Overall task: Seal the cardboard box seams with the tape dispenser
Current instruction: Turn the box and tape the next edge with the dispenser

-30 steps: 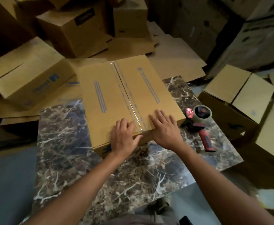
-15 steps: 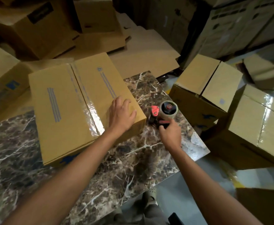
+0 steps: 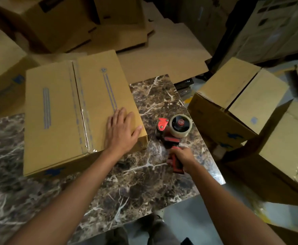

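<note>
A closed cardboard box lies on the marble table, with clear tape running along its centre seam. My left hand rests flat on the box's near right corner, fingers spread. To the right of the box lies the red tape dispenser with its roll of clear tape on the tabletop. My right hand is wrapped around the dispenser's red handle.
Several cardboard boxes surround the table: one with its seam untaped close on the right, a taped one beyond it, more on the left and behind. Flattened cardboard sheets lie past the table's far edge.
My right hand left the box, reached the dispenser and now grips its handle lower down. My left hand shifted to the box's near right corner. The view swung right.
</note>
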{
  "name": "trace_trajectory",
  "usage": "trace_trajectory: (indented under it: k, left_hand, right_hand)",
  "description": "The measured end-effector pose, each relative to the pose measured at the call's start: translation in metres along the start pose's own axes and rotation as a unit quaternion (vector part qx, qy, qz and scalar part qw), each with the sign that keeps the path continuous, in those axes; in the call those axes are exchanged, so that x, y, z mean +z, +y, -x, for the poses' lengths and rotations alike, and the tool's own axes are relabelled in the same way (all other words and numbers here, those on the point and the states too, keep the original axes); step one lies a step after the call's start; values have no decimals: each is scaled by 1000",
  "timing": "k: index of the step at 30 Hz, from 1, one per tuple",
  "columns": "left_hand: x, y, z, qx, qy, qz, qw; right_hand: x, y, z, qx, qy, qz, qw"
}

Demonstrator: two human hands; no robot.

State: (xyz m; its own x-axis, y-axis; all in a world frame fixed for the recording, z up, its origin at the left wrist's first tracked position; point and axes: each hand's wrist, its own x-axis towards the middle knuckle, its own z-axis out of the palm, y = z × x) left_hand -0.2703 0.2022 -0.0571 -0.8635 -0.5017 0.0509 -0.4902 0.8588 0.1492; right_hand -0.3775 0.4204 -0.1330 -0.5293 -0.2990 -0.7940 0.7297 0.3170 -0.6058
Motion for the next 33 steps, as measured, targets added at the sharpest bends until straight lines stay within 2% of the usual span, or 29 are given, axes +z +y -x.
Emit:
trace_trajectory:
  k: [3, 5, 9, 12, 14, 16, 18, 20, 22, 24, 26, 31, 33]
  left_hand:
    - [-1, -3, 1, 3, -11, 2, 1000]
    - [-3, -6, 8, 12, -15, 3, 1000]
    - [-6, -17, 21, 30, -23, 24, 999]
    - [-19, -22, 22, -4, 14, 191, 982]
    - [-32, -24, 18, -81, 46, 356, 930]
    - [-54, -30, 16, -172, 20, 500, 848]
    - [-76, -39, 15, -256, -64, 637, 724]
    - [-93, -53, 20, -296, -131, 743, 586]
    - [-107, -71, 31, -296, -147, 823, 463]
    - [-118, -90, 45, -286, -123, 875, 370]
    - [-126, -109, 58, -288, -92, 893, 333]
    - [-128, -161, 100, -343, -27, 867, 361]
    - [-128, -181, 117, -355, -9, 866, 353]
  right_hand:
    - [2, -11, 1, 108, -144, -63, 982]
    - [4, -17, -1, 116, -164, -84, 976]
    - [12, -22, 9, 58, -146, -49, 986]
    - [16, -34, 27, -59, -115, 31, 991]
    - [17, -50, 42, -140, -80, 86, 983]
    - [28, -72, 64, -213, -69, 154, 962]
    - [45, -93, 85, -268, -81, 214, 936]
    - [69, -109, 106, -318, -81, 289, 899]
    - [98, -117, 128, -372, -70, 361, 852]
    - [129, -117, 147, -396, -83, 403, 821]
    - [158, -112, 162, -395, -115, 430, 804]
    - [222, -93, 177, -406, -150, 495, 754]
    - [244, -85, 179, -403, -167, 515, 738]
